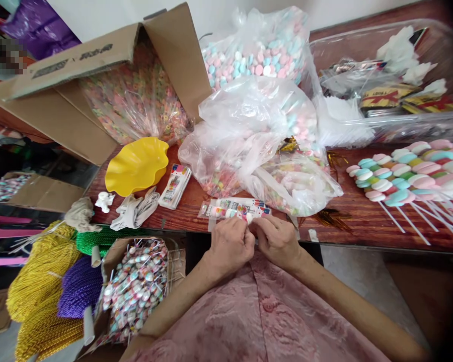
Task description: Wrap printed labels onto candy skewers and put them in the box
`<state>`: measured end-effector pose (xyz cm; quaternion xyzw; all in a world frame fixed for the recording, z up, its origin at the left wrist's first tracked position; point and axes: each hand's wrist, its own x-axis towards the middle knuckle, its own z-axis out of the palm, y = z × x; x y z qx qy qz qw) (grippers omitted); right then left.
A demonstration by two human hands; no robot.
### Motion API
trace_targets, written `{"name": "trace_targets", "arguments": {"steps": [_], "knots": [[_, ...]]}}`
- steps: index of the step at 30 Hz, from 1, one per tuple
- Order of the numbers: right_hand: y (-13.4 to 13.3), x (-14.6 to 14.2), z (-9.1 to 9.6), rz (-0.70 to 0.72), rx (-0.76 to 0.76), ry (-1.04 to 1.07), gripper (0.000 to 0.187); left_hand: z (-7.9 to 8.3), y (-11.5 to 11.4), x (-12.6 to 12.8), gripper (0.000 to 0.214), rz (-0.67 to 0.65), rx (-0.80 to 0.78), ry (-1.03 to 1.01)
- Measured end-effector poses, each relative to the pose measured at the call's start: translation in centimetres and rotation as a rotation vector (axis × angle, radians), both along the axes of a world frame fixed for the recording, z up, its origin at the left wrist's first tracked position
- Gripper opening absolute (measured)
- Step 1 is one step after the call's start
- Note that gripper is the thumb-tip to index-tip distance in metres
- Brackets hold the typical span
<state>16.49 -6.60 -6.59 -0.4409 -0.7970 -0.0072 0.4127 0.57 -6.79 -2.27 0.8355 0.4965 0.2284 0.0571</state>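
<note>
At the table's front edge, both hands are closed with their knuckles side by side. My left hand (232, 244) and my right hand (278, 240) pinch the near end of a candy stick (232, 213), a row of pink, white and blue sweets. The fingertips are mostly hidden behind the knuckles. Beneath the candy lies a printed clear plastic sleeve (245, 202); whether the candy is inside it cannot be made out. Left of it rests a stack of printed sleeves (175, 186). On the right, finished-looking candy sticks (411, 173) lie piled with white sticks pointing toward me.
Behind the hands slump clear bags of sweets (256, 115). A yellow wavy bowl (136, 166), white gloves (136, 208) and an open cardboard box (83, 65) stand left. A plastic bin (385, 120) is back right. Below left are a candy-filled box (136, 286) and gold cord (41, 281).
</note>
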Motion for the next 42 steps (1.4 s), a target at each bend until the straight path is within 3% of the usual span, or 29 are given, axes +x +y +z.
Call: {"name": "trace_targets", "arguments": {"steps": [8,11,14,17,18,20,23,27,30,35,42], "knots": [[0.0,-0.1,-0.2,0.054,0.068,-0.017,0.019,-0.8,0.6,-0.4,0.017,0.023,-0.112,-0.317],[0.4,1.0,-0.1,0.035,0.092,-0.008,0.018,0.4,0.8,-1.3,0.019,-0.068,-0.119,-0.238],[0.9,2.2,0.4,0.101,0.114,0.016,0.023,2.3,1.6,-2.3,0.011,-0.154,-0.006,-0.083],[1.3,2.7,1.5,0.214,0.144,0.066,0.027,3.4,3.1,-3.1,0.038,-0.244,0.075,0.124],[1.4,2.8,2.0,0.249,0.150,0.078,0.027,3.3,3.6,-3.3,0.041,-0.285,0.051,0.186],[1.5,2.9,2.9,0.291,0.156,0.071,0.026,2.8,4.4,-3.5,0.025,-0.332,-0.071,0.247],[1.6,3.4,4.1,0.309,0.182,0.014,0.026,1.8,4.8,-3.7,0.005,-0.273,-0.296,0.153],[1.8,4.2,4.5,0.353,0.204,-0.043,0.024,1.2,4.2,-3.5,0.026,-0.239,-0.500,-0.076],[2.1,4.1,4.3,0.404,0.199,-0.087,0.022,1.3,3.9,-3.1,0.024,-0.271,-0.598,-0.145],[2.5,3.1,4.2,0.483,0.171,-0.149,0.021,1.0,3.8,-2.4,0.019,-0.272,-0.626,-0.086],[3.8,3.5,3.9,0.556,-0.106,-0.163,0.024,-0.2,3.2,-2.6,0.015,-0.212,-0.522,0.200]]}}
